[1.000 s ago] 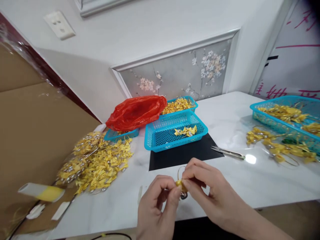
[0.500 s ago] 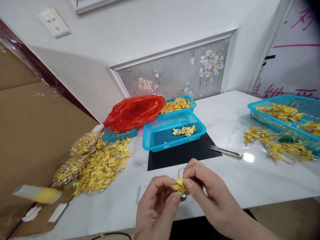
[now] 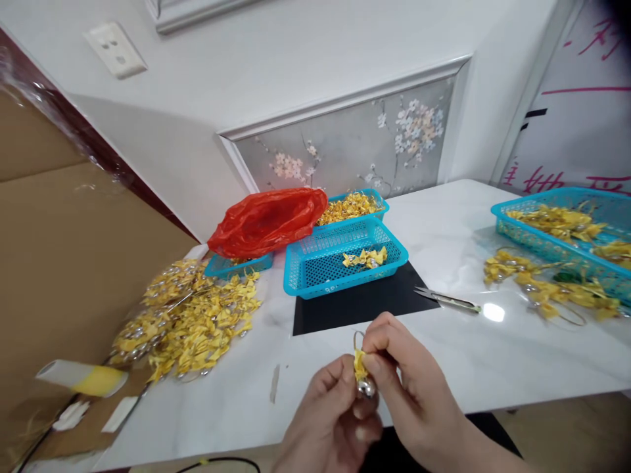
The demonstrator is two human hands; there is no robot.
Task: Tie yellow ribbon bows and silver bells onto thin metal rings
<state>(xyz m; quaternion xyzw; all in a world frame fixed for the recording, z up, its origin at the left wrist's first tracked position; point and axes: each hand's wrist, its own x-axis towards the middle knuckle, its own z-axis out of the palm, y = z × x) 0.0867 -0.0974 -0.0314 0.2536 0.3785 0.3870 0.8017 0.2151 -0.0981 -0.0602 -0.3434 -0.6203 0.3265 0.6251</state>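
left hand (image 3: 335,420) dropped lower; both pinch the yellow bow (image 3: 359,365).

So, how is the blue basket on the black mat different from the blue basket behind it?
The near basket lies in plain view and holds only a few yellow bows. The far basket is heaped with yellow pieces and partly covered by the red bag. Both are blue mesh plastic trays.

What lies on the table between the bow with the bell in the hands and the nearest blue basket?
Only the black mat, flat on the table. Both hands, left hand and right hand, pinch the yellow bow with bell; the blue basket stands open beyond.
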